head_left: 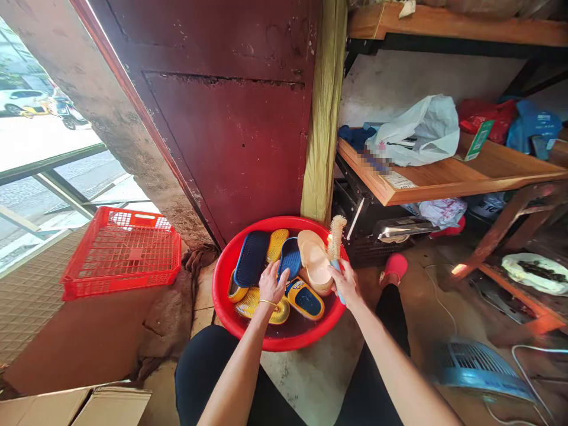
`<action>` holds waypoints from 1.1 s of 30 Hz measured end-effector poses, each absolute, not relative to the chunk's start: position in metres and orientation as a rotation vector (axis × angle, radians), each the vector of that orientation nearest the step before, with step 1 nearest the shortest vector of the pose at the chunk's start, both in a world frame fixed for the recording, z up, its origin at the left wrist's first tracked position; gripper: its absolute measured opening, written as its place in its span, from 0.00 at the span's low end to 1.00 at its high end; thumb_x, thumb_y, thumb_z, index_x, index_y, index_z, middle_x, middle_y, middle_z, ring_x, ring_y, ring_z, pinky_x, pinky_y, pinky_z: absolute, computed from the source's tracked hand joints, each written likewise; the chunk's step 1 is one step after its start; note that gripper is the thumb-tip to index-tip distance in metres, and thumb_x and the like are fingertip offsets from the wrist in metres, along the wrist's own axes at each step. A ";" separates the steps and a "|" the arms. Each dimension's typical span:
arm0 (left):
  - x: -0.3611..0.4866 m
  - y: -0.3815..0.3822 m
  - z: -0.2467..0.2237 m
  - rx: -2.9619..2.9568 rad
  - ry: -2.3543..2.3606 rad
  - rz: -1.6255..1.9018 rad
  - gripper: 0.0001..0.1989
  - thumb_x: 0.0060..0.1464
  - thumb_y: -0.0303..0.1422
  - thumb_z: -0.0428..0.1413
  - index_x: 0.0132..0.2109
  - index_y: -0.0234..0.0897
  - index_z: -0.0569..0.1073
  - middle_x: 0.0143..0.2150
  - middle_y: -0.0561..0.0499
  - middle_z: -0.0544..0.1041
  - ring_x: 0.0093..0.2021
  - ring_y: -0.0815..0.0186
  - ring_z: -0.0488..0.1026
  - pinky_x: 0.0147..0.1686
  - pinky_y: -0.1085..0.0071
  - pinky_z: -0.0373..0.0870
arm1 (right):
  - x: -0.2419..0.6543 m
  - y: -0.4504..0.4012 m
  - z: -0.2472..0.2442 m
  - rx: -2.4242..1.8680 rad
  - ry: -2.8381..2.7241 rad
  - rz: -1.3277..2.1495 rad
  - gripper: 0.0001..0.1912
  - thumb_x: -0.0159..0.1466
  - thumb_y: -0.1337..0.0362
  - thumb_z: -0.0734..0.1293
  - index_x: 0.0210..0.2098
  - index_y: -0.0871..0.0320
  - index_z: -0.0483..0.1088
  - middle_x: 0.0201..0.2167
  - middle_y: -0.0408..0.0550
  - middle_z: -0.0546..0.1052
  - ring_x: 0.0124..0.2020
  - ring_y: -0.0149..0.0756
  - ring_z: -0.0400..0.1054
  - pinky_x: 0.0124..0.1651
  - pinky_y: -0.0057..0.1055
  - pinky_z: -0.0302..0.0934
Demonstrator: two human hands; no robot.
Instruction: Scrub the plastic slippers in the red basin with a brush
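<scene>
Your right hand (346, 284) clenches a scrub brush (336, 238) above slippers (251, 258) in a red basin (220, 284). Your open left hand (272, 283) steadies them.

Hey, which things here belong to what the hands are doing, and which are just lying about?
In use: left hand on a blue ridged slipper; right hand holding a tan-bristled, blue-handled brush; round red plastic basin.
Lying about: red plastic crate; white plastic bag; blue plastic fan.

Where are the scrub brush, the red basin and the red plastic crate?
Scrub brush (337, 238): head view, on the bristles.
Red basin (219, 284): head view, on the rim.
Red plastic crate (133, 220): head view, on the back wall.
</scene>
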State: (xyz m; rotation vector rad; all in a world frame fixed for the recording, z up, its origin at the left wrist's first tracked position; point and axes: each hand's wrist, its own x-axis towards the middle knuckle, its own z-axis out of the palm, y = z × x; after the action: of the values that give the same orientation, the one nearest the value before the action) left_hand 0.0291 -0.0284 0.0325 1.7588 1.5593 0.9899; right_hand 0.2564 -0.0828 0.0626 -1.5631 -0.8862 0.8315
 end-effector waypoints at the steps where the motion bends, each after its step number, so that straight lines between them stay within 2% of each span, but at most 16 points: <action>1: 0.030 -0.026 0.024 1.783 1.671 0.908 0.29 0.59 0.44 0.54 0.64 0.35 0.69 0.66 0.39 0.69 0.69 0.48 0.60 0.67 0.51 0.56 | 0.262 -0.081 0.061 -1.628 -0.914 0.801 0.39 0.57 0.42 0.68 0.59 0.60 0.66 0.20 0.38 0.71 0.15 0.31 0.63 0.17 0.26 0.55; 4: 0.038 -0.030 0.002 1.899 1.656 0.660 0.32 0.59 0.40 0.55 0.68 0.40 0.64 0.66 0.43 0.69 0.70 0.47 0.57 0.66 0.47 0.55 | 0.272 -0.080 0.050 -1.856 -1.056 0.675 0.33 0.64 0.47 0.62 0.60 0.63 0.66 0.26 0.45 0.77 0.21 0.36 0.71 0.25 0.30 0.63; 6: 0.044 -0.034 -0.007 2.008 1.574 0.620 0.30 0.61 0.39 0.53 0.69 0.45 0.63 0.68 0.47 0.67 0.73 0.46 0.51 0.67 0.42 0.50 | 0.273 -0.084 0.039 -1.972 -1.185 0.472 0.29 0.67 0.51 0.59 0.60 0.63 0.67 0.35 0.53 0.80 0.32 0.41 0.76 0.36 0.33 0.68; 9: 0.046 -0.032 -0.010 2.079 1.458 0.582 0.28 0.63 0.36 0.50 0.69 0.49 0.62 0.69 0.50 0.66 0.74 0.48 0.47 0.67 0.40 0.48 | 0.268 -0.095 0.025 -1.988 -1.366 0.132 0.28 0.69 0.56 0.56 0.63 0.64 0.64 0.53 0.62 0.76 0.49 0.48 0.74 0.47 0.38 0.69; 11: 0.043 -0.029 -0.010 2.069 1.418 0.545 0.30 0.61 0.33 0.49 0.70 0.49 0.61 0.67 0.50 0.68 0.74 0.50 0.49 0.67 0.42 0.49 | 0.260 -0.102 0.017 -1.927 -1.508 0.026 0.28 0.70 0.59 0.55 0.66 0.63 0.61 0.57 0.63 0.73 0.53 0.48 0.73 0.49 0.38 0.70; 14: 0.037 -0.028 -0.006 2.070 1.501 0.552 0.31 0.60 0.32 0.50 0.70 0.43 0.60 0.67 0.46 0.68 0.72 0.51 0.54 0.67 0.46 0.52 | 0.246 -0.109 0.011 -1.891 -1.792 0.028 0.28 0.69 0.62 0.55 0.68 0.57 0.61 0.57 0.59 0.75 0.45 0.44 0.76 0.44 0.35 0.72; 16: 0.028 -0.032 0.000 2.127 1.572 0.528 0.29 0.61 0.34 0.51 0.68 0.42 0.63 0.66 0.44 0.69 0.70 0.51 0.58 0.66 0.47 0.54 | 0.240 -0.109 0.011 -1.941 -1.929 0.069 0.28 0.69 0.65 0.57 0.68 0.55 0.61 0.53 0.58 0.78 0.40 0.43 0.78 0.41 0.34 0.72; 18: 0.015 -0.037 0.010 2.202 1.650 0.444 0.25 0.61 0.37 0.52 0.64 0.43 0.69 0.64 0.44 0.72 0.69 0.50 0.60 0.67 0.44 0.51 | 0.238 -0.108 0.015 -1.994 -1.968 0.117 0.29 0.68 0.66 0.58 0.68 0.55 0.61 0.50 0.57 0.80 0.41 0.42 0.78 0.41 0.32 0.72; 20: -0.004 -0.040 0.022 2.232 1.818 0.391 0.23 0.60 0.39 0.54 0.62 0.44 0.72 0.64 0.43 0.71 0.71 0.47 0.56 0.68 0.40 0.44 | 0.239 -0.108 0.020 -2.044 -1.942 0.177 0.28 0.69 0.65 0.59 0.68 0.56 0.60 0.47 0.56 0.81 0.43 0.42 0.78 0.43 0.31 0.71; 22: -0.023 -0.039 0.031 2.159 2.082 0.418 0.26 0.59 0.39 0.55 0.63 0.44 0.70 0.69 0.42 0.65 0.73 0.46 0.48 0.69 0.38 0.38 | 0.241 -0.111 0.023 -2.070 -1.934 0.226 0.28 0.69 0.63 0.60 0.68 0.57 0.61 0.47 0.57 0.82 0.43 0.42 0.78 0.43 0.31 0.70; 25: -0.041 -0.036 0.028 1.962 2.272 0.356 0.35 0.57 0.39 0.57 0.70 0.41 0.60 0.74 0.37 0.52 0.74 0.45 0.45 0.67 0.41 0.46 | 0.241 -0.118 0.025 -2.033 -1.985 0.205 0.28 0.69 0.62 0.60 0.67 0.58 0.62 0.50 0.59 0.80 0.44 0.44 0.78 0.44 0.33 0.69; 28: -0.038 -0.040 0.011 1.890 2.273 0.212 0.39 0.54 0.35 0.60 0.71 0.40 0.57 0.76 0.34 0.42 0.74 0.43 0.44 0.64 0.46 0.58 | 0.235 -0.126 0.022 -2.059 -1.982 0.153 0.27 0.69 0.63 0.58 0.67 0.60 0.62 0.51 0.60 0.80 0.42 0.45 0.78 0.43 0.35 0.69; 30: -0.030 -0.043 0.002 1.893 2.275 0.185 0.38 0.54 0.30 0.58 0.71 0.39 0.57 0.76 0.34 0.41 0.74 0.43 0.46 0.61 0.50 0.63 | 0.232 -0.132 0.017 -2.066 -1.964 0.117 0.27 0.69 0.64 0.58 0.67 0.62 0.61 0.51 0.61 0.79 0.44 0.45 0.78 0.46 0.36 0.69; 33: -0.021 -0.048 -0.003 1.883 2.243 0.185 0.30 0.56 0.27 0.54 0.67 0.39 0.64 0.75 0.35 0.46 0.72 0.43 0.51 0.58 0.53 0.67 | 0.230 -0.144 0.006 -2.019 -1.967 0.015 0.28 0.68 0.67 0.58 0.67 0.62 0.60 0.53 0.61 0.78 0.50 0.45 0.75 0.52 0.38 0.66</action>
State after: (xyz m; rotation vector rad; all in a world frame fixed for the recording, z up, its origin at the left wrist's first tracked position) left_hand -0.0214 -0.0478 -0.0031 1.8826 2.2428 0.1850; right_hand 0.2302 -0.1441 0.0060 -2.0186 -1.9667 0.0152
